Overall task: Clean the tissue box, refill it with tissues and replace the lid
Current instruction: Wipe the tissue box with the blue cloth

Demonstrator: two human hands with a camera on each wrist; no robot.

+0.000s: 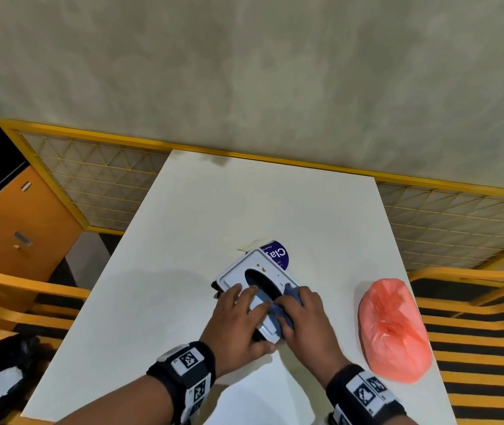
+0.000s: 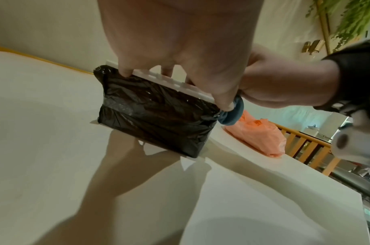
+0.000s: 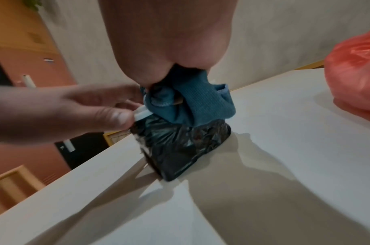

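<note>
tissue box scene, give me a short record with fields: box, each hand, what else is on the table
box: white plastic lid with oval slot and brown specks, on a black-wrapped tissue box
left hand: left hand holds the lid's near end
right hand: right hand presses a blue cloth on the lid
table: white table; pink plastic bag at right

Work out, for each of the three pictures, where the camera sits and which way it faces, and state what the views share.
Head: worn on the head, facing forward and down at the table; shows both forearms, left hand, right hand.
Left wrist: low, looking along the left hand at the tissue box.
Right wrist: looking along the right hand at the blue cloth.
Shared: all three show the box, the cloth and the orange bag.
</note>
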